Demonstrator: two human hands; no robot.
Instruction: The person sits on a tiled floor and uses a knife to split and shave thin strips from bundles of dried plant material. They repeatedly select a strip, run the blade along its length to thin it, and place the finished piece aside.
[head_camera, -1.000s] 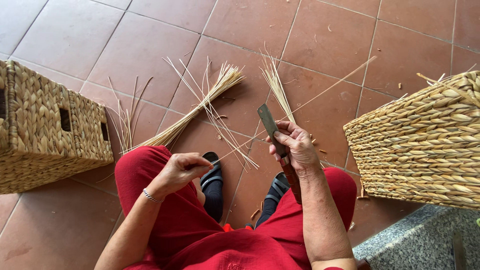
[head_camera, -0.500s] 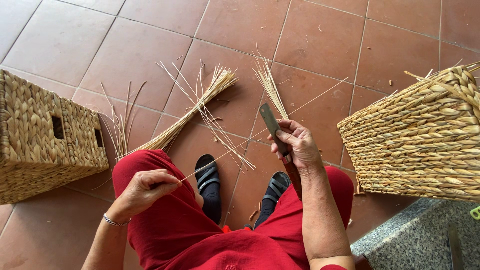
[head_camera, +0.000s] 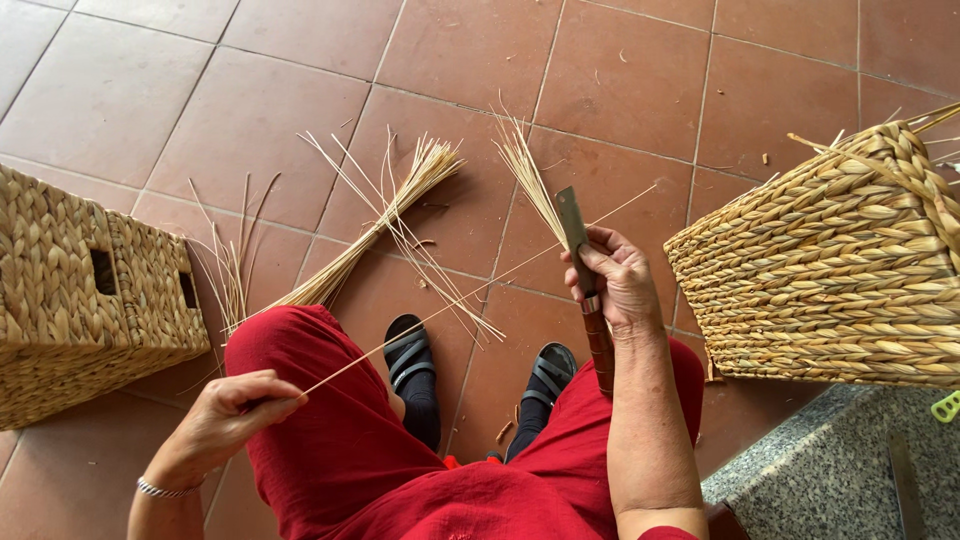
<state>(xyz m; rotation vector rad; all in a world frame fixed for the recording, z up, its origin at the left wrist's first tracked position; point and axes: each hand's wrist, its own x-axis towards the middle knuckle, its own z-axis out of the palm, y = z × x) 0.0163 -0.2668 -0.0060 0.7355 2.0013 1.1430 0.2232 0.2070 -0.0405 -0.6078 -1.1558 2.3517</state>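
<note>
Since the earlier frames, left hand (head_camera: 225, 420) has drawn back and outward toward the left knee, so the thin straw strand (head_camera: 440, 310) is pulled longer and tauter.

Strand: long axis runs on a diagonal, from the pinch at lower left up to the right, passing under the knife (head_camera: 578, 250) and on past it, free tip over the floor tiles (head_camera: 620, 90).

Left hand: closed, thumb and fingers pinching the strand's near end. Right hand (head_camera: 620, 285): closed around the knife, blade pointing up and away, wooden handle running down toward the lap; thumb looks pressed near the strand against the blade, exact contact not clear.

Right hand sits nearer the strand's middle; left holds its end.

Around: loose straw bundle (head_camera: 400, 200) on the tiles ahead, woven basket (head_camera: 80, 290) at left, larger woven basket (head_camera: 840, 270) at right.
</note>
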